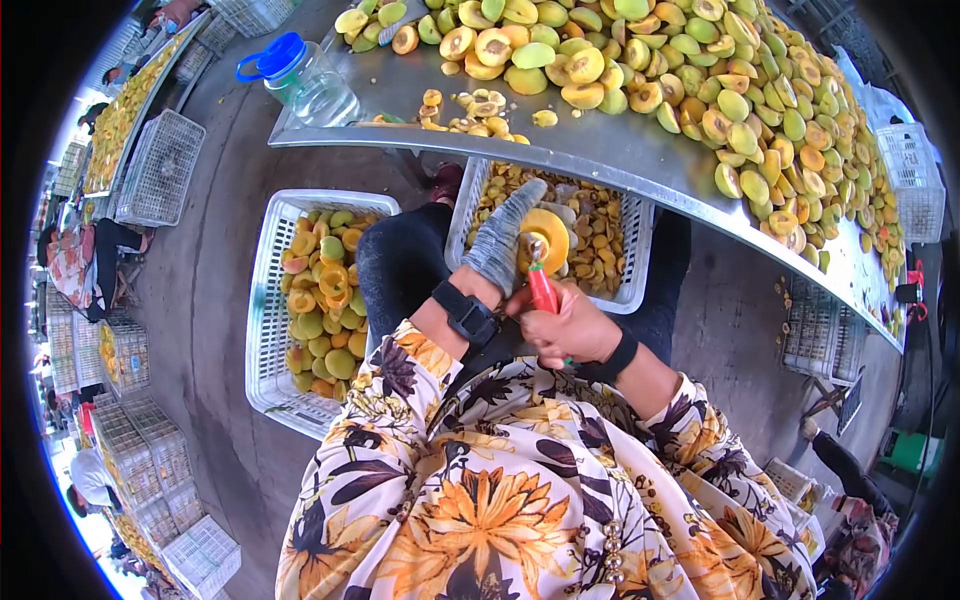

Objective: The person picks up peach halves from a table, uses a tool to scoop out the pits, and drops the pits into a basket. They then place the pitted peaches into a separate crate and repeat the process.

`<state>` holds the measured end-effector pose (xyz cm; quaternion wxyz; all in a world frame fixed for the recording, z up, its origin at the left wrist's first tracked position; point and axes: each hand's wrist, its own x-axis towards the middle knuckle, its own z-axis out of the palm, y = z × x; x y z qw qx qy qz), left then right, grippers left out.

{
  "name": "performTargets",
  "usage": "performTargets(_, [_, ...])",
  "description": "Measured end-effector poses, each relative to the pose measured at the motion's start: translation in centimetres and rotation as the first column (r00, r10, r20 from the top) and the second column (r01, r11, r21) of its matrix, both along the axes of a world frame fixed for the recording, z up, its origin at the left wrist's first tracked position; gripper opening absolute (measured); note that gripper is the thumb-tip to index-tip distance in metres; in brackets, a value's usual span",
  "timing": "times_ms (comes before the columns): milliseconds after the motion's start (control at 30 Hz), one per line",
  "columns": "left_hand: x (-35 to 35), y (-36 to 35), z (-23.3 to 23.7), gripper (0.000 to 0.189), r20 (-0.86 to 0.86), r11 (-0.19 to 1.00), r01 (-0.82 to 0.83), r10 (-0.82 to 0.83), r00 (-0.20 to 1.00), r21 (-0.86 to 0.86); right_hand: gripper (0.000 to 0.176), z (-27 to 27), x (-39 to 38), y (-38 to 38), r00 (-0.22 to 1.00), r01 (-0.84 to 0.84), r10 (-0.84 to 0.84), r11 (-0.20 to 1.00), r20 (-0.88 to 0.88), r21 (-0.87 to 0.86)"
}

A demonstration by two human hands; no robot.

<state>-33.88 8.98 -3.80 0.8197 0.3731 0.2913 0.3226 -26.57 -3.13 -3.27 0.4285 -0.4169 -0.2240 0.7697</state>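
Observation:
My left hand point(500, 240), in a grey glove, grips a halved yellow fruit point(545, 236) with its cut face up. Bare and closed, my right hand point(570, 325) holds a red-handled pitting tool point(542, 288), whose metal tip is at the middle of the fruit. Both hands are above a white crate point(632, 262) of small fruit pieces between my knees. A second white crate point(262, 330) to the left holds larger fruit halves point(328, 300).
A metal table point(400, 135) spans the top, bearing a large heap of fruit halves point(740, 110) and a blue-capped bottle point(310, 85). Stacked crates point(140, 450) line the left side. People sit at the far left point(75, 260) and lower right point(860, 535).

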Motion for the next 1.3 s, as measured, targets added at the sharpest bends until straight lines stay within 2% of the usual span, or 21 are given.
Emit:
performTargets(100, [1.0, 1.4, -2.4, 0.030, -0.168, 0.975, -0.162, 0.187, 0.968, 0.151, 0.017, 0.3, 0.7, -0.1, 0.977, 0.013, -0.033, 0.995, -0.212, -0.098])
performTargets(167, [1.1, 3.2, -2.6, 0.033, -0.056, 0.939, -0.325, 0.321, 0.946, -0.110, 0.016, 0.7, 1.0, -0.6, 0.947, 0.040, -0.003, 0.993, -0.323, 0.109])
performTargets(233, [-1.4, 4.4, -2.0, 0.033, -0.124, 0.936, -0.308, 0.289, 0.949, -0.174, 0.017, 1.1, 2.0, -0.8, 0.947, 0.042, 0.020, 0.982, -0.320, 0.185])
performTargets(333, [-5.5, 5.5, 0.4, 0.040, 0.005, 0.917, -0.394, 0.395, 0.918, -0.060, 0.020, -1.1, 3.8, -0.9, 0.952, 0.141, -0.096, 0.980, -0.289, 0.138])
performTargets(367, [-7.4, 5.5, 1.8, 0.036, 0.021, 0.930, -0.368, 0.368, 0.929, -0.005, 0.019, -3.9, 4.2, -1.0, 0.949, -0.047, -0.037, 0.966, 0.314, 0.255])
performTargets(400, [-9.3, 5.1, 3.3, 0.033, -0.044, 0.898, -0.433, 0.436, 0.899, 0.077, 0.022, -6.7, 4.6, -1.3, 0.591, -0.253, -0.037, 0.940, 0.806, 0.228])
performTargets(433, [-13.6, 7.3, -1.5, 0.031, -0.138, 0.513, -0.227, 0.578, 0.804, 0.828, 0.028, -8.0, 5.1, -1.6, 0.010, -0.392, -0.080, 0.917, 0.997, 0.077])
performTargets(467, [-18.1, 8.7, -2.2, 0.029, -0.458, 0.264, 0.400, 0.708, 0.538, 0.878, 0.028, -8.3, 5.7, -1.7, 0.011, -0.370, -0.096, 0.924, 0.995, 0.093])
performTargets(500, [-20.0, 10.5, -3.3, 0.030, -0.618, 0.866, -0.057, 0.400, 0.677, 0.497, 0.032, -8.4, 6.3, -1.6, 0.110, -0.251, -0.080, 0.962, 0.991, 0.105])
performTargets(533, [-20.6, 10.1, -2.0, 0.032, -0.836, 0.808, 0.268, 0.428, 0.344, 0.524, 0.036, -8.5, 6.6, -1.4, 0.214, -0.134, -0.073, 0.986, 0.974, 0.103])
performTargets(567, [-19.6, 9.4, 0.5, 0.041, -0.869, 0.778, 0.387, 0.442, 0.222, 0.495, 0.036, -8.5, 6.4, -1.4, 0.221, -0.118, -0.082, 0.987, 0.972, 0.110])
performTargets(667, [-16.2, 12.4, 1.5, 0.042, -0.684, 0.509, 0.457, 0.542, 0.488, 0.729, 0.038, -8.2, 5.8, -0.8, 0.223, -0.150, -0.134, 0.974, 0.966, 0.170])
performTargets(767, [-7.4, 15.5, 3.4, 0.045, -0.661, 0.522, 0.423, 0.454, 0.598, 0.741, 0.045, -7.7, 5.3, -1.0, 0.264, -0.065, -0.304, 0.941, 0.916, 0.331])
performTargets(833, [-1.1, 18.0, 3.2, 0.048, -0.551, 0.217, 0.515, 0.475, 0.687, 0.829, 0.045, -5.5, 5.2, -1.5, 0.309, -0.011, -0.365, 0.922, 0.878, 0.387])
performTargets(867, [2.2, 18.5, 3.9, 0.050, -0.661, 0.301, 0.593, 0.430, 0.614, 0.747, 0.044, -5.0, 5.2, -2.1, 0.304, 0.032, -0.394, 0.914, 0.868, 0.404])
performTargets(967, [10.0, 20.8, 2.1, 0.064, -0.705, 0.189, 0.701, 0.403, 0.583, 0.688, 0.040, -3.7, 5.3, -4.3, 0.278, 0.107, -0.412, 0.911, 0.868, 0.398])
performTargets(1100, [15.7, 20.9, 0.8, 0.069, -0.828, 0.310, 0.885, 0.544, 0.134, 0.347, 0.040, -2.2, 6.0, -6.3, 0.242, 0.169, -0.456, 0.889, 0.857, 0.426])
performTargets(1167, [15.6, 21.8, -0.1, 0.061, -0.788, 0.270, 0.876, 0.589, 0.178, 0.400, 0.044, -1.9, 6.3, -6.6, 0.277, 0.208, -0.449, 0.891, 0.850, 0.403])
performTargets(1233, [14.7, 22.8, -0.9, 0.052, -0.769, 0.308, 0.741, 0.485, 0.418, 0.597, 0.046, -1.1, 6.8, -6.3, 0.280, 0.269, -0.461, 0.880, 0.842, 0.393])
performTargets(1267, [13.5, 22.7, -1.5, 0.046, -0.714, 0.462, 0.556, 0.318, 0.624, 0.691, 0.048, -0.7, 7.1, -5.6, 0.284, 0.324, -0.476, 0.865, 0.833, 0.383])
performTargets(1300, [12.2, 19.1, 2.3, 0.044, -0.678, 0.842, 0.367, -0.002, 0.735, 0.396, 0.050, -0.5, 7.4, -4.7, 0.285, 0.339, -0.491, 0.855, 0.823, 0.392])
